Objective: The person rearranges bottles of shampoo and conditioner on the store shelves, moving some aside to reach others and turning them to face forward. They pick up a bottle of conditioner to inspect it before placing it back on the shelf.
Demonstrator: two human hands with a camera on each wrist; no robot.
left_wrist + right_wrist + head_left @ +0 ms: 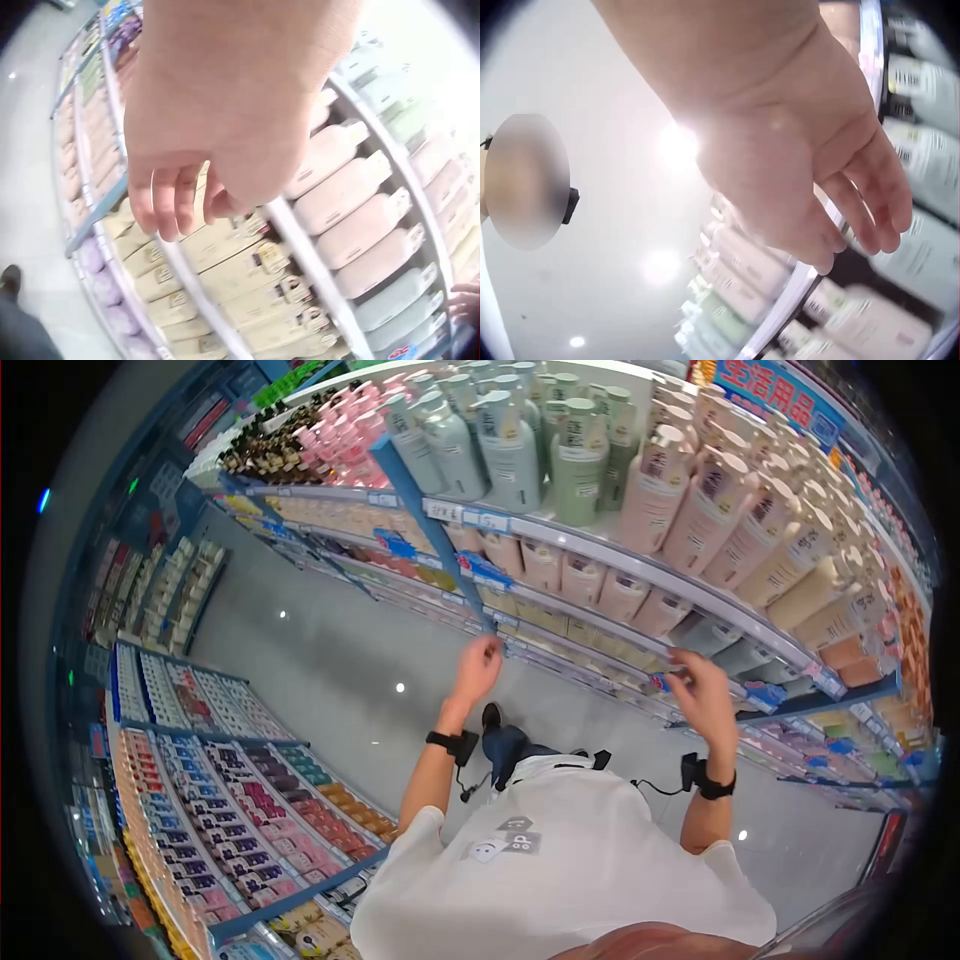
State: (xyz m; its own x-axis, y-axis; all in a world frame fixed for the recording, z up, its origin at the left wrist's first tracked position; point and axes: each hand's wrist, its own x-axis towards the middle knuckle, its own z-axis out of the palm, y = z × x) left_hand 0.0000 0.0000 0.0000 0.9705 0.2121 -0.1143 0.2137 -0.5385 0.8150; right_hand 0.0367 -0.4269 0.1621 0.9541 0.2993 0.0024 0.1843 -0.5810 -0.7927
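Note:
My left hand [479, 668] hangs in front of the shelves with its fingers loosely bent and nothing in them. In the left wrist view, cream-coloured packs [247, 274] and pink bottles [352, 202] stand on shelves behind that hand. My right hand [703, 692] is raised beside a lower shelf edge, fingers relaxed and holding nothing. Grey-white bottles [922, 247] appear right behind its fingers in the right wrist view. On the top shelf above both hands are pink pump bottles [660, 490], a green pump bottle [580, 465] and pale blue ones [510, 455].
A blue shelf upright [430, 530] divides the shelving, and price labels [470, 515] line its edges. Across the aisle floor [330, 630] stands another rack [230, 810] with rows of small packages. A blue sign [780, 400] hangs beyond the top shelf.

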